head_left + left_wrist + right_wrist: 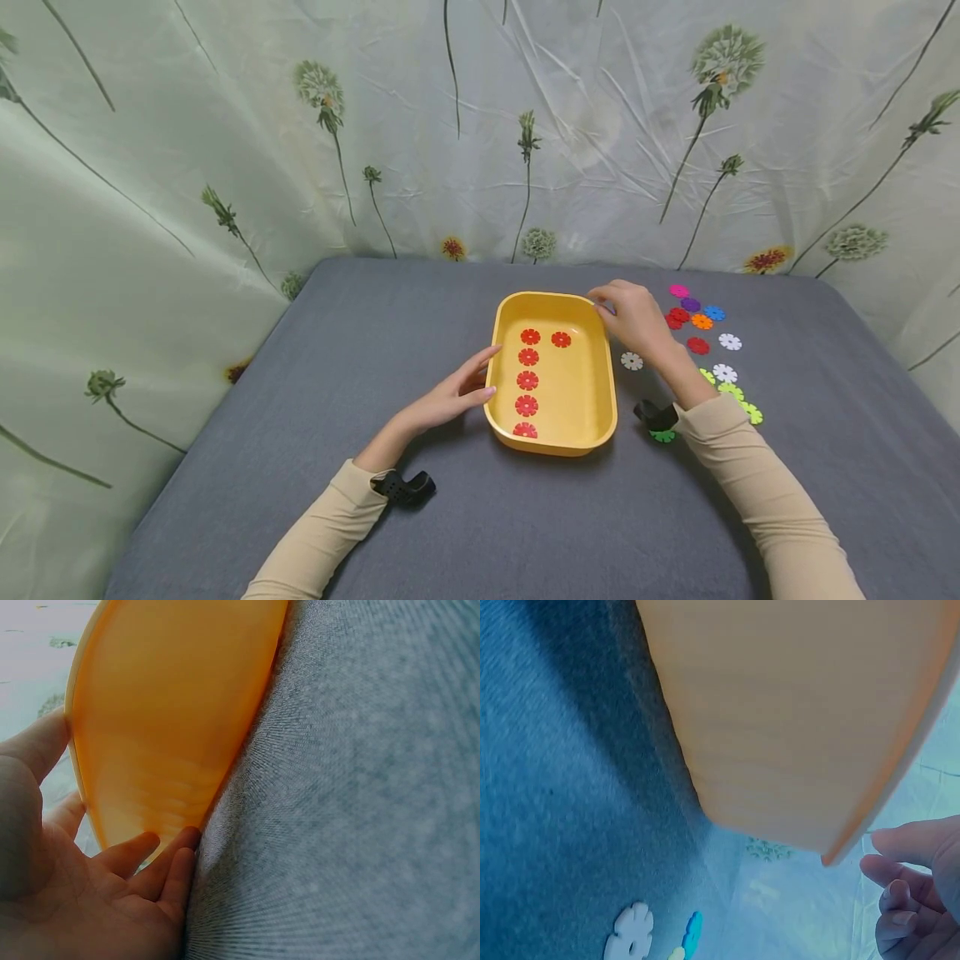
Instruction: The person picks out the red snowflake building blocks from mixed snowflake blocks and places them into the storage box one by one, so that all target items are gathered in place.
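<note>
Free room between tray walls (551, 447)

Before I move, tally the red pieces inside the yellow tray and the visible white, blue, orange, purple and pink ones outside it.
Red pieces inside the yellow tray: 6
White pieces outside: 3
Blue piece: 1
Orange piece: 1
Purple piece: 1
Pink piece: 1
Total: 13

Dandelion-print curtain (420, 125), grey tabletop (360, 358)
The pale, creased curtain rises beyond the fingers (478, 360); the cloth-textured tabletop spreads below them and to both sides.
</note>
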A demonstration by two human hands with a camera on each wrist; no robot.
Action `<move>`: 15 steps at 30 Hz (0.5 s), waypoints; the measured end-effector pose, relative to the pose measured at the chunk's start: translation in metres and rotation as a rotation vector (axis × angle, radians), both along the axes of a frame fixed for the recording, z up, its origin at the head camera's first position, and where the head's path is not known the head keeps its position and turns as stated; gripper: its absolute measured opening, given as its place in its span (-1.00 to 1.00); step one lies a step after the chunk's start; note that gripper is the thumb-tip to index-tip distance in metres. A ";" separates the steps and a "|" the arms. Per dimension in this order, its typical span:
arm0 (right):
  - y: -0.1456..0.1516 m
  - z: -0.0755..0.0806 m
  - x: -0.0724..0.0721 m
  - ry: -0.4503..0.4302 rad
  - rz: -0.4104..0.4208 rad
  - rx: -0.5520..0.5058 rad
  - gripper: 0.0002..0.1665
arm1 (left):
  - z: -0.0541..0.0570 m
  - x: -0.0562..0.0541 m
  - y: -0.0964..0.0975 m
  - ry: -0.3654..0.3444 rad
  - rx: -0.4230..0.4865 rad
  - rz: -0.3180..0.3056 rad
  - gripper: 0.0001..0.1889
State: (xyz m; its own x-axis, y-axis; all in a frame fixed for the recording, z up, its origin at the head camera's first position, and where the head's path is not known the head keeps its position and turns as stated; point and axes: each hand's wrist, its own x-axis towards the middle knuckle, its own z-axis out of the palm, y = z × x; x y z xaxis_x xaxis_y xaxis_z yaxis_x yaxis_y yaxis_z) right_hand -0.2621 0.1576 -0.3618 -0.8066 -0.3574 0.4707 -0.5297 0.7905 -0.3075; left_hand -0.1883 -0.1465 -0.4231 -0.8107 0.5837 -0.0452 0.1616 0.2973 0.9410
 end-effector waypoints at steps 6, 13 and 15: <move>0.008 -0.001 -0.001 0.035 -0.015 -0.025 -0.80 | 0.000 0.000 0.000 0.009 0.014 -0.014 -0.29; 0.019 -0.001 -0.002 0.052 -0.051 -0.015 -0.78 | 0.000 0.000 0.000 -0.002 0.012 -0.011 -0.30; 0.022 0.000 -0.002 0.030 -0.067 -0.017 -0.78 | 0.000 0.000 0.000 -0.008 0.008 -0.009 -0.30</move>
State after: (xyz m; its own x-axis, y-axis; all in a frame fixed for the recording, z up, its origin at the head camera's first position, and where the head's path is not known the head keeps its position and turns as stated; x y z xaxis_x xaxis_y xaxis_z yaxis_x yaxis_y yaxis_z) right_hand -0.2644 0.1792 -0.3621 -0.8140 -0.2944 0.5008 -0.4847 0.8193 -0.3063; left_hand -0.1880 -0.1462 -0.4232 -0.8051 0.5912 -0.0470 0.1567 0.2884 0.9446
